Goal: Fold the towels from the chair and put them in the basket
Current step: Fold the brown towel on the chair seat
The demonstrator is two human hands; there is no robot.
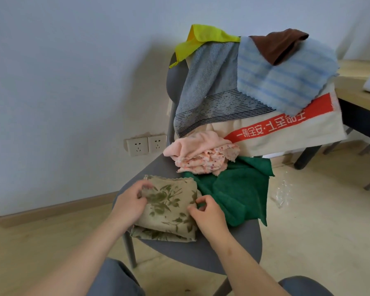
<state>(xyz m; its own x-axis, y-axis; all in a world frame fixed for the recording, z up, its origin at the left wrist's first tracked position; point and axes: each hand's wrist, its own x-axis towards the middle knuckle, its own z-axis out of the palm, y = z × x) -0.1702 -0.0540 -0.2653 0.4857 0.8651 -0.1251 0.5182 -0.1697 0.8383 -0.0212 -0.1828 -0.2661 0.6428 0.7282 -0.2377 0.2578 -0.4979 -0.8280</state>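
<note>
- Presently, one towel is in work: the floral towel (169, 208) lies on the front of the chair (201, 253) seat, doubled over into several layers, with lower layers showing at its near edge.
- The left hand (128, 201) has its fingers curled onto the towel's left edge and appears to pinch a layer of cloth there.
- The right hand (207, 214) pinches the towel's right edge between thumb and fingertips.
- Judgement: the fold on this piece is well advanced but not closed out, as both hands are on the cloth and it has not left the seat.
- Unfolded stock on the seat: a green towel (233, 193) lies spread beside the floral one and touches it, with a crumpled pink towel (201, 154) resting on its far edge.
- Unfolded stock on the backrest: a yellow towel (197, 39), grey towel (207, 82), blue striped towel (286, 77), brown towel (280, 45) and a cream towel with a red band (286, 135) are draped in overlapping layers.
- The basket is not in view, so no deposited towels can be confirmed.
- Assessment: the task is at an early stage, with seven pieces on the chair awaiting folding and the present one yet to be carried to the basket.
</note>
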